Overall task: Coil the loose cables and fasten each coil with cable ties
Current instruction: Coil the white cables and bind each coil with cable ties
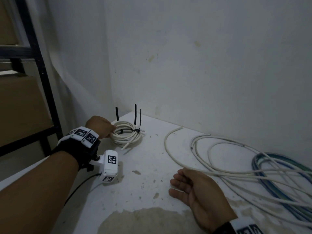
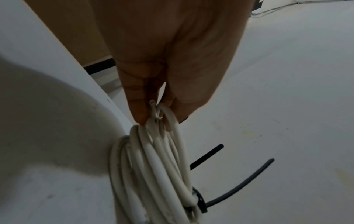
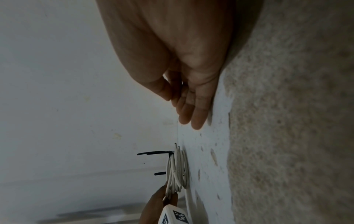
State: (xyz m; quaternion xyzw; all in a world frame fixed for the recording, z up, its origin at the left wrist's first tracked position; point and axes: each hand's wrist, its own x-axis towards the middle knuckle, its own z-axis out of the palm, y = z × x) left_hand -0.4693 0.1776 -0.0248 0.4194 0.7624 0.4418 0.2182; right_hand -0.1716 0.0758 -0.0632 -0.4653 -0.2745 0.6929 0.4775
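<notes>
A white cable coil (image 1: 127, 135) (image 2: 153, 174) (image 3: 178, 171) lies in the far corner of the white table (image 1: 148, 166), bound by black cable ties (image 1: 135, 115) (image 2: 239, 186) (image 3: 153, 153) whose tails stick up. My left hand (image 1: 101, 127) (image 2: 159, 112) pinches the coil's left edge between thumb and fingers. My right hand (image 1: 192, 188) (image 3: 191, 109) rests palm-up on the table with relaxed fingers, holding nothing. Just right of it lies a loose white cable (image 1: 202, 159), spread in wide loops, beside a blue-green cable (image 1: 270, 173) at the right edge.
White walls (image 1: 202, 65) meet behind the coil. A black metal rack (image 1: 42, 78) with cardboard boxes stands at the left. The table's near part has a worn, brownish patch (image 1: 143, 220) (image 3: 287, 136) and small stains.
</notes>
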